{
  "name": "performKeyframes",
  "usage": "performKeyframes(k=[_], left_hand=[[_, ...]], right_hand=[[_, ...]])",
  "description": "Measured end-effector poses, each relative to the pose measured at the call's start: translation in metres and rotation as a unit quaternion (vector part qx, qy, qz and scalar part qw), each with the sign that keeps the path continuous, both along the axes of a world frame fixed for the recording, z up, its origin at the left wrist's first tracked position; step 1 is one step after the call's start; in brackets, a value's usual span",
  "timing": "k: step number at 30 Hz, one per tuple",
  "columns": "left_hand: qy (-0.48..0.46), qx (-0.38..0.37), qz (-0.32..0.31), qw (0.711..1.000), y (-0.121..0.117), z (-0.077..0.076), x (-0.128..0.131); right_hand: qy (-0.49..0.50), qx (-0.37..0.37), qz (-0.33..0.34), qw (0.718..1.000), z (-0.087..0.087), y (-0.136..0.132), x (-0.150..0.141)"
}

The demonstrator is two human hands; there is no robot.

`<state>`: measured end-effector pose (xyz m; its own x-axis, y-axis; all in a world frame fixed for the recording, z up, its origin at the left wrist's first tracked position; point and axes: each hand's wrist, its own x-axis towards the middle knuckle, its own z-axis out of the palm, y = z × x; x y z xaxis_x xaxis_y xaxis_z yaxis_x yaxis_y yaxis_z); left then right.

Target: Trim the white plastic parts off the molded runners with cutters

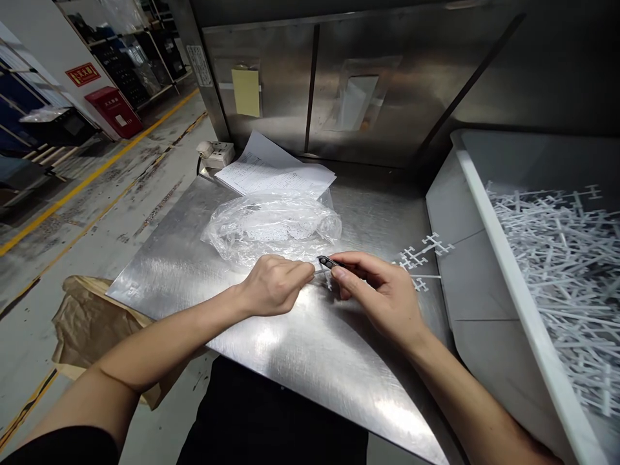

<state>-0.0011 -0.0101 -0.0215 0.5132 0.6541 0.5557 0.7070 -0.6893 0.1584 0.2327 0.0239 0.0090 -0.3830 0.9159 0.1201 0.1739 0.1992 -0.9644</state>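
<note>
My left hand pinches a thin white plastic sprue piece over the steel table. My right hand grips a small dark cutting tool, whose tip meets the white piece between the two hands. Just beyond my hands lies a clear plastic bag with small white parts in it. To the right of my right hand, several white sprue frames lie on the table.
A large white bin full of white plastic sprues stands at the right. Printed papers lie behind the bag. A brown paper bag hangs off the table's left edge. A steel back wall carries a yellow note.
</note>
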Motion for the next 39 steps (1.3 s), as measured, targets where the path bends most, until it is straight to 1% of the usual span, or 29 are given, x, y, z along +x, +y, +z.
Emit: performKeyframes(k=[10,18,22,29,33,36,39], left_hand=[[0.004,0.011,-0.002,1.000,0.000,0.001,0.001],[0.027,0.012,0.000,1.000,-0.001,0.001,0.003],[0.039,0.005,0.007,0.999,-0.002,0.001,0.005],[0.025,0.011,0.016,1.000,-0.002,-0.003,0.006],[0.016,0.005,0.015,1.000,-0.002,-0.002,0.004],[0.001,0.001,0.023,1.000,-0.002,0.002,0.002],[-0.020,-0.001,0.036,0.999,-0.002,0.006,0.002]], right_hand=[[-0.006,0.005,0.003,1.000,0.000,-0.001,0.000],[0.018,-0.071,-0.014,0.997,-0.007,-0.006,-0.007],[0.026,-0.096,-0.019,0.995,-0.009,-0.005,-0.009],[0.027,-0.120,-0.015,0.992,-0.009,-0.003,-0.009],[0.034,-0.115,-0.026,0.992,-0.011,0.001,-0.007],[0.043,-0.090,-0.046,0.994,-0.011,0.005,-0.005],[0.045,-0.060,-0.050,0.996,-0.011,0.007,-0.002]])
